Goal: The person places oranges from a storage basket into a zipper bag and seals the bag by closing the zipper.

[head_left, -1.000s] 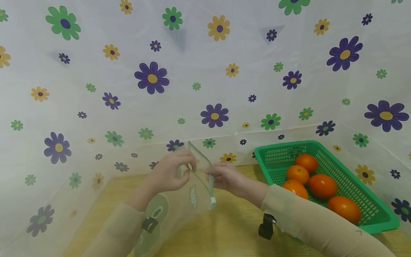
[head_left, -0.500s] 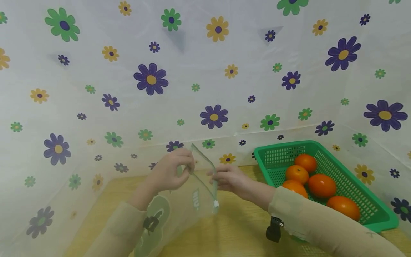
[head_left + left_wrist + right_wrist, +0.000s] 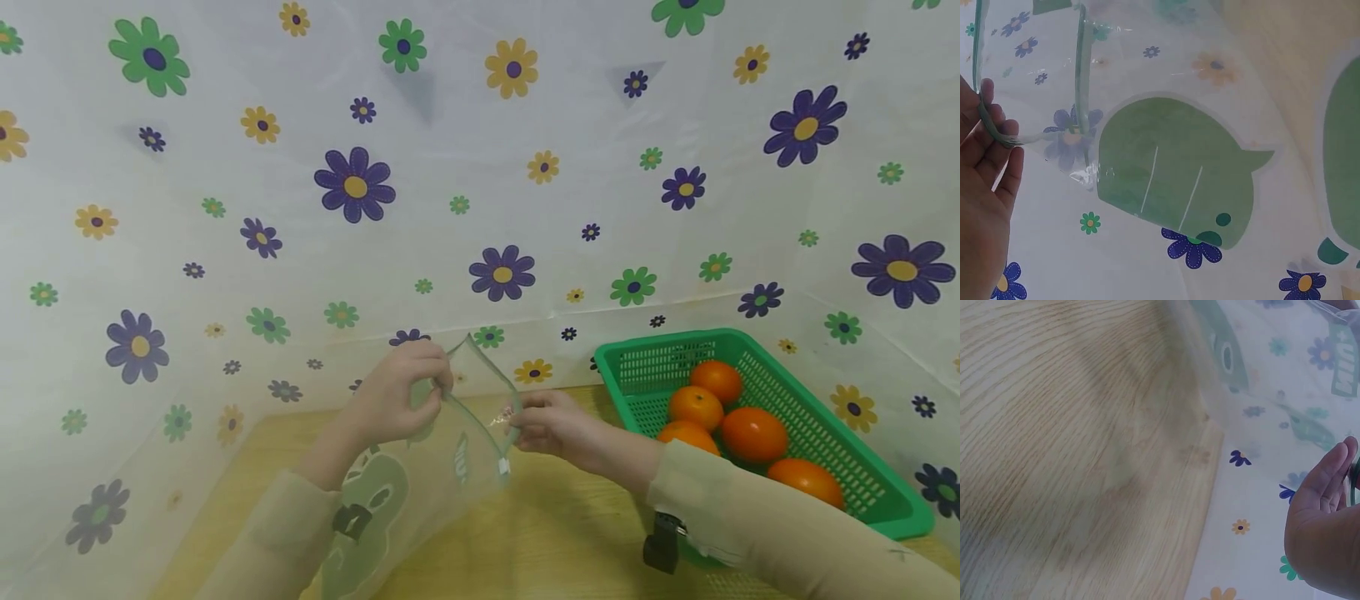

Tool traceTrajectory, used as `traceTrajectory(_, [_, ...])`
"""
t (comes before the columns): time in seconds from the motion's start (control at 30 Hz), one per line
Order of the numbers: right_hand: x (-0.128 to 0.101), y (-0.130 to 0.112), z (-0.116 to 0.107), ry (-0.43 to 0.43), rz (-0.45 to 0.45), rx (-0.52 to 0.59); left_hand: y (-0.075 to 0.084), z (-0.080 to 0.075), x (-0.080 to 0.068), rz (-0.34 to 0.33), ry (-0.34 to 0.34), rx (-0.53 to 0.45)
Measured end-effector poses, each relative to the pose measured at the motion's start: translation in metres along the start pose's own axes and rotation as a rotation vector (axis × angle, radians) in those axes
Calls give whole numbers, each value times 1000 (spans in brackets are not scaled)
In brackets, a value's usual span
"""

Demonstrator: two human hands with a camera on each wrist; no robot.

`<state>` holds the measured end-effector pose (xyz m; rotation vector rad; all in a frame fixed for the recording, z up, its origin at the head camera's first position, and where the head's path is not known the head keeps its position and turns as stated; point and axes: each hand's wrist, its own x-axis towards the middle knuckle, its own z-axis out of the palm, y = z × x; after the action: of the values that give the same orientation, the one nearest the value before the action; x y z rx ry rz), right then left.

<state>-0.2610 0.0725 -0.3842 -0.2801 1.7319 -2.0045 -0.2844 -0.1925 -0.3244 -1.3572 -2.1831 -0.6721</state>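
on the right of the wooden table [image 3: 540, 533] stands a green basket [image 3: 885, 500] with five oranges [image 3: 752, 433], near the flowered cloth [image 3: 480, 167] at the far side. between the hands, above the table, hangs a clear bag [image 3: 420, 492] with green print. left hand [image 3: 397, 400] pinches its near-left rim with curled fingers; right hand [image 3: 551, 425] pinches the opposite rim, mouth pulled apart.
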Motion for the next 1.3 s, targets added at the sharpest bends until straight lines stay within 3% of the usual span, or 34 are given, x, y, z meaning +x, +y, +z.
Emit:
traceTrajectory(0.3, [-9,-1,-5,-12,26,22,2,-4,-5,-68,-24,-42])
traceTrajectory(0.6, [-16,-1,-12,-8,33,27,-3,-2,-6,-43,31,-165])
traceTrajectory(1.3, [-32,-3,-28,-29,52,-15,0,-10,-7,-68,86,-88])
